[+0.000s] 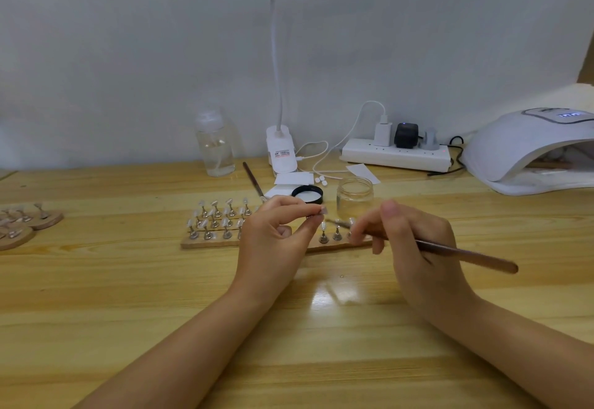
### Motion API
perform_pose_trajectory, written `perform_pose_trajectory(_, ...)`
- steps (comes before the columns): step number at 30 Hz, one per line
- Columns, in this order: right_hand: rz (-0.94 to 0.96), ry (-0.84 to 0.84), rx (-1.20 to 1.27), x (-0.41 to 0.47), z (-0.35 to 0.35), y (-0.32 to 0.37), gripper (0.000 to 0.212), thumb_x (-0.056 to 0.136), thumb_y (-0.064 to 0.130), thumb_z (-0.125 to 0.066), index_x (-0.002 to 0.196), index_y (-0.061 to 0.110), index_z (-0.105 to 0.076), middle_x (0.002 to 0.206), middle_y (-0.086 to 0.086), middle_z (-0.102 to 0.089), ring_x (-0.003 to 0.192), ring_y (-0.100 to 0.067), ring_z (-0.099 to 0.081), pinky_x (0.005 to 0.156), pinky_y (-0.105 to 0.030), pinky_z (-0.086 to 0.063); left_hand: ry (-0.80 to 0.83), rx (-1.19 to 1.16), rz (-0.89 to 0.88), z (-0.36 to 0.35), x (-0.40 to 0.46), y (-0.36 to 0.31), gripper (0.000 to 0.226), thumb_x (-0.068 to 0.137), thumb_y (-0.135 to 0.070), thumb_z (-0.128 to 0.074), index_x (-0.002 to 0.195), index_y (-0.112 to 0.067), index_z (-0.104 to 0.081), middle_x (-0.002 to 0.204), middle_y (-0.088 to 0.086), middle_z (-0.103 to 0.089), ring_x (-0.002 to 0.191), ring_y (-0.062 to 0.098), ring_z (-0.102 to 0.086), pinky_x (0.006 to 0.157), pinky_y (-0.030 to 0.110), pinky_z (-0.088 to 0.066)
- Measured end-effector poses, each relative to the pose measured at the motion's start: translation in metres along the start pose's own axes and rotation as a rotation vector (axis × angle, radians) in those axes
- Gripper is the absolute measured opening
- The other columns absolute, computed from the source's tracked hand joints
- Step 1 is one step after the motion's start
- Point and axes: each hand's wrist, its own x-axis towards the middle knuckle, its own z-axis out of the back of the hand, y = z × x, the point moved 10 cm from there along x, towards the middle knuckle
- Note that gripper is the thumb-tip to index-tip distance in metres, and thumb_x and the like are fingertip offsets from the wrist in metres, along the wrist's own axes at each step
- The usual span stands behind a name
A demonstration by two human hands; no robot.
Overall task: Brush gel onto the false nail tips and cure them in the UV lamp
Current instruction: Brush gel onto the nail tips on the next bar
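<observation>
Two bare forearms reach in from the bottom edge over the wooden table [128, 280]. At the left, the left hand [273, 235] is raised with curled fingers, thumb and forefinger pinching a small pale nail tip [322, 211] on its holder above the wooden stand [205, 243]. More nail tips [221, 219] stand in rows on that stand on little metal posts. Beside it, the right hand [414, 241] grips a brown-handled brush [466, 256], its fingers wrapped round the shaft; the brush head points left toward the pinched tip.

Behind the hands, an open glass jar [355, 196] looks clear inside; its black lid [307, 194] lies beside it, white lining up. A clear pump bottle [214, 141] holds transparent liquid.

At far right the white UV lamp [527, 151] shows a lit display, digits unreadable. The desk lamp base [282, 151] carries a red-printed label, too small to read.
</observation>
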Motion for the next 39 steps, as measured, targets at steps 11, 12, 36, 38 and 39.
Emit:
perform_pose_trajectory(11, -0.003, 0.001, -0.061, 0.002, 0.0, 0.001, 0.039, 0.091, 0.033, -0.03, 0.078, 0.02, -0.065, 0.075, 0.006, -0.066, 0.074, -0.012, -0.063, 0.068, -0.044, -0.051, 0.02, -0.03, -0.016, -0.002, 0.0, -0.001, 0.025, 0.075, -0.009, -0.07, 0.078, -0.033, -0.069, 0.081, -0.01, -0.066, 0.07, 0.011, -0.061, 0.059, 0.048, -0.049)
perform_pose_trajectory(12, -0.013, 0.009, -0.049, 0.002, -0.001, 0.0, 0.039, 0.091, 0.033, -0.031, 0.077, 0.02, -0.065, 0.073, 0.006, -0.066, 0.074, -0.01, -0.063, 0.069, -0.043, -0.051, 0.02, -0.029, -0.019, -0.002, 0.0, -0.001, 0.025, 0.075, -0.008, -0.07, 0.078, -0.033, -0.069, 0.081, -0.01, -0.066, 0.071, 0.011, -0.061, 0.059, 0.048, -0.049)
perform_pose_trajectory(36, -0.048, 0.022, 0.098, 0.001, -0.002, -0.001, 0.038, 0.09, 0.031, -0.032, 0.076, 0.016, -0.065, 0.072, 0.003, -0.067, 0.069, -0.001, -0.06, 0.062, -0.013, -0.046, 0.016, -0.062, -0.006, 0.0, -0.001, 0.0, 0.022, 0.073, -0.011, -0.073, 0.076, -0.033, -0.07, 0.075, -0.024, -0.069, 0.069, -0.002, -0.064, 0.06, 0.033, -0.054)
perform_pose_trajectory(38, -0.092, 0.04, 0.114, 0.001, -0.004, -0.004, 0.038, 0.088, 0.035, -0.034, 0.078, 0.017, -0.066, 0.072, 0.001, -0.068, 0.069, -0.002, -0.06, 0.063, -0.013, -0.046, 0.02, -0.069, -0.004, 0.0, 0.0, 0.0, 0.022, 0.072, -0.011, -0.073, 0.076, -0.032, -0.071, 0.073, -0.023, -0.069, 0.068, -0.002, -0.064, 0.06, 0.031, -0.054)
perform_pose_trajectory(39, -0.121, 0.049, 0.146, 0.0, -0.006, -0.006, 0.039, 0.088, 0.036, -0.034, 0.075, 0.017, -0.066, 0.071, -0.001, -0.068, 0.066, -0.002, -0.06, 0.061, -0.013, -0.046, 0.02, -0.074, 0.001, 0.0, 0.0, 0.001, 0.021, 0.071, -0.011, -0.074, 0.075, -0.032, -0.071, 0.072, -0.022, -0.069, 0.066, -0.002, -0.064, 0.059, 0.029, -0.055)
